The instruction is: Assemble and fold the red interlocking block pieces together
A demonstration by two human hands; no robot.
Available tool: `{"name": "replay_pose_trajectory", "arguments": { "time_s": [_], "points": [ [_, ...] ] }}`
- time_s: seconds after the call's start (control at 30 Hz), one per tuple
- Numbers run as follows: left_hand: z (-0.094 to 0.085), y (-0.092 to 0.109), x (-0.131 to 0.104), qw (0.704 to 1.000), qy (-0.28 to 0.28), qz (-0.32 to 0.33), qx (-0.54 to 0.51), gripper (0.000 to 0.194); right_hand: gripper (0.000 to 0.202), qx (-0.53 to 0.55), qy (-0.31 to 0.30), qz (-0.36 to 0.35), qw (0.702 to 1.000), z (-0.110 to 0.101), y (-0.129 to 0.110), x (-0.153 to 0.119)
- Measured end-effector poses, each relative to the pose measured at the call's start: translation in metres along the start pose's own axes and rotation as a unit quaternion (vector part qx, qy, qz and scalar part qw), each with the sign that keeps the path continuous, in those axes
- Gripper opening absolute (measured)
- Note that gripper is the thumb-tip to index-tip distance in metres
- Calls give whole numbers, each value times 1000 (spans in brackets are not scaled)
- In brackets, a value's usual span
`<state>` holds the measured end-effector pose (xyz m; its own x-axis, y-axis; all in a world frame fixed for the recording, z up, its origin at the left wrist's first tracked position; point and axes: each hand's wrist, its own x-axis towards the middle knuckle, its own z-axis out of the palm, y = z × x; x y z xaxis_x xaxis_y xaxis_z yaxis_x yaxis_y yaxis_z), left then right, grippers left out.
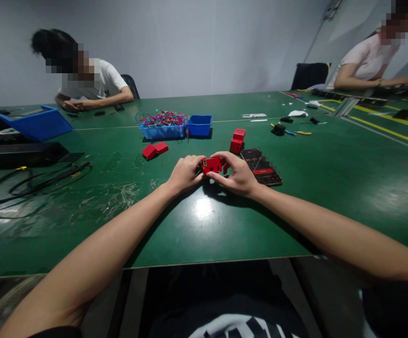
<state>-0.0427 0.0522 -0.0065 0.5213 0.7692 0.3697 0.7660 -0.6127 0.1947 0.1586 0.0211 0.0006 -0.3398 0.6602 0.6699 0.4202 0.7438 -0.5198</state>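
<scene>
Between both hands, just above the green table (175, 234), is a small red plastic case (213, 165) with a slotted, greenish patch at its left end. My left hand (187, 174) pinches that left end. My right hand (237, 173) grips the right end with thumb and fingers curled round it. Close behind my right hand stand red blocks (238, 141), one against another. A phone (269, 176) showing a timer lies right beside that hand. Two more red blocks (155, 150) lie farther left, touching each other.
A blue bin (164, 132) heaped with coloured wires stands beside a smaller blue bin (199, 126). Black cables (45, 185) and a tilted blue tray (36, 123) are at left. Pliers (279, 129) and scraps lie back right. Two people sit across the table.
</scene>
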Motion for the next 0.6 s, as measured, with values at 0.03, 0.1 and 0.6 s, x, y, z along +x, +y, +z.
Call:
{"name": "replay_pose_trajectory", "arguments": {
  "time_s": [0.03,0.1,0.6],
  "points": [
    [0,0,0,1000,2,1,-6,46,40,-1,-6,-10,1000,0,-1,0],
    [0,0,0,1000,3,4,-12,48,40,-4,-19,-28,999,0,-1,0],
    [1,3,1,999,-3,-45,-2,43,46,-43,-9,-154,987,7,11,-2]
  ]
}}
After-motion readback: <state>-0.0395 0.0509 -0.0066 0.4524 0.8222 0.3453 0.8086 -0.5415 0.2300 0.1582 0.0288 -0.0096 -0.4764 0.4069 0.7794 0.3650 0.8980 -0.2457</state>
